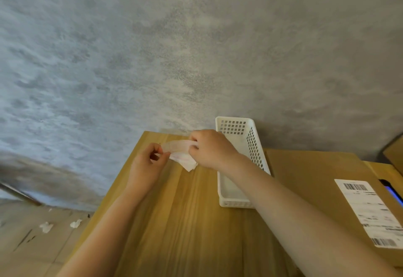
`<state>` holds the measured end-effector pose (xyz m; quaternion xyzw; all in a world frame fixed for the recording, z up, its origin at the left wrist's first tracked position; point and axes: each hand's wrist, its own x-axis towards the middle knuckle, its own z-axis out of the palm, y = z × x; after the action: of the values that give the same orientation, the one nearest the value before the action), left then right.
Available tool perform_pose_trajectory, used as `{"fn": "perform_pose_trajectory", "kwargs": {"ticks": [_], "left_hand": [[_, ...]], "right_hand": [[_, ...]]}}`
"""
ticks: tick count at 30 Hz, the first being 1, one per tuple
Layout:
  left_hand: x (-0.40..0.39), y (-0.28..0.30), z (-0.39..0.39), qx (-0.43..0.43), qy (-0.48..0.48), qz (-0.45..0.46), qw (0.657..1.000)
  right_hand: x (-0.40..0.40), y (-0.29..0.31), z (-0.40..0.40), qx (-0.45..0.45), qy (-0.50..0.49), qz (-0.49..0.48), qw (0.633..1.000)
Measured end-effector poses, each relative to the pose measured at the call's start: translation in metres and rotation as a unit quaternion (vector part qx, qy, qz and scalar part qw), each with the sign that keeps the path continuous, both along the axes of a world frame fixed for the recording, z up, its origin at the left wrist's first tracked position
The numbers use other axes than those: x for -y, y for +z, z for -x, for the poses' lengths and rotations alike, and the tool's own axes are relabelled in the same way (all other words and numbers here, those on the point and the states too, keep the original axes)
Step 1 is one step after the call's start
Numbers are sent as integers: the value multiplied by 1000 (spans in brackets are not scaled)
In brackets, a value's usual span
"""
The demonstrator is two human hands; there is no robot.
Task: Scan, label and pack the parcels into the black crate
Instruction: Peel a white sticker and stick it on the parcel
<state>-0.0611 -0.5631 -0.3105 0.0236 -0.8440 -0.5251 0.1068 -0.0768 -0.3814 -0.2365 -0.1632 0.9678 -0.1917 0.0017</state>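
Both hands pinch a label sheet (182, 145) over the table's (185, 222) far end, left hand (150, 161) peeling its end, right hand (209, 150) gripping; the labelled box (327, 189) lies to the right, nearer the right arm

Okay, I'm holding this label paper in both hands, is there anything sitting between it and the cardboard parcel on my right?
Yes. The white perforated basket stands on the wooden table between the label paper, pinched by your left hand and right hand, and the cardboard parcel. Your right forearm already crosses above it.
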Motion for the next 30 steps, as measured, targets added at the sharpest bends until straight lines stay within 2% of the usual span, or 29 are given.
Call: {"fn": "perform_pose_trajectory", "kwargs": {"ticks": [3,8,11,19,27,30], "left_hand": [[-18,24,-21,-1,-17,-54,998],[-71,61,-68,27,-85,-170,981],[-106,71,-95,57,-127,-208,968],[-181,76,-158,84,-213,-145,963],[-228,74,-188,64,-245,-163,954],[-237,73,-192,64,-233,-167,956]], "right_hand": [[-26,19,-29,7,-14,132,991],[-86,37,-84,16,-73,254,964],[-128,39,-120,45,-105,307,945],[-212,27,-200,71,-168,377,908],[-251,18,-235,89,-175,385,902],[-258,14,-240,94,-175,429,882]]}}
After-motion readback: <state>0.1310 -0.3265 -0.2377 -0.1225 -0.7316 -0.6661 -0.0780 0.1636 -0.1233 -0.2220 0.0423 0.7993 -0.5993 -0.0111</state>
